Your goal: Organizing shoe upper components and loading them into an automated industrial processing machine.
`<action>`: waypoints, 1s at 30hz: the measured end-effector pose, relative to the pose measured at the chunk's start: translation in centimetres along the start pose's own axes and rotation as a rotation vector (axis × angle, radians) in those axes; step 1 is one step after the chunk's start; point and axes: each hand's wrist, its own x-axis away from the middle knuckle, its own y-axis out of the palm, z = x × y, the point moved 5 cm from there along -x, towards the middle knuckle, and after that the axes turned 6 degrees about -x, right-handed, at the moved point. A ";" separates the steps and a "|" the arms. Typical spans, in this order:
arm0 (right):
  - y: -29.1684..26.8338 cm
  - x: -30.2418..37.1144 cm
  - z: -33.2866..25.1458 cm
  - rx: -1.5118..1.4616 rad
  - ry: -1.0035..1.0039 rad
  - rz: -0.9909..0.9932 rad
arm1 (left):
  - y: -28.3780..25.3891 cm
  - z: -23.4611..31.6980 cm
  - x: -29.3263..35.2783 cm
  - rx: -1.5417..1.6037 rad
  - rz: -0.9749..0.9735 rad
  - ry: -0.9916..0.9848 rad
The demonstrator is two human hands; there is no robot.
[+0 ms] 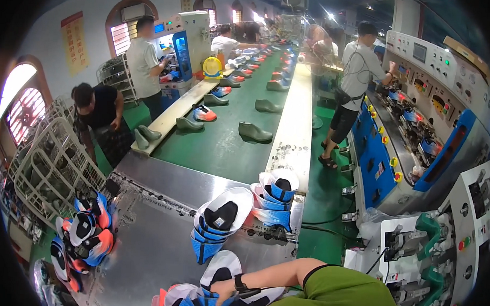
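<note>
At the lower edge, my right hand (223, 290), with a dark band on its wrist, is closed on a blue shoe upper (208, 303). Its fingertips are partly hidden among the uppers. A white-rimmed upper with a dark lining (221, 266) lies just beyond the hand. Farther off, a nested stack of blue and white uppers (220, 217) rests on the metal table (153, 247). Beside it stands a second stack of uppers (275, 201), with orange-pink on its left side. My left hand does not show.
A heap of uppers (85, 236) lies at the table's left. Beyond, a green conveyor belt (229, 147) carries grey-green shoe lasts (255, 132) and colourful shoes. Wire racks (53, 166) stand left, machines (403, 154) right. One person (101, 119) bends by the racks; others stand along the line.
</note>
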 end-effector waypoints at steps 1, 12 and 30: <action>-0.2 -0.8 0.1 -0.018 0.125 -0.035 | 0.5 -0.3 0.2 0.000 -0.002 -0.010; 5.9 -2.8 2.6 -0.242 0.306 0.207 | 6.9 -5.9 2.0 0.026 0.078 -0.567; -1.6 2.1 -6.6 -0.020 0.249 0.254 | 7.5 -8.7 5.6 0.164 0.221 -0.425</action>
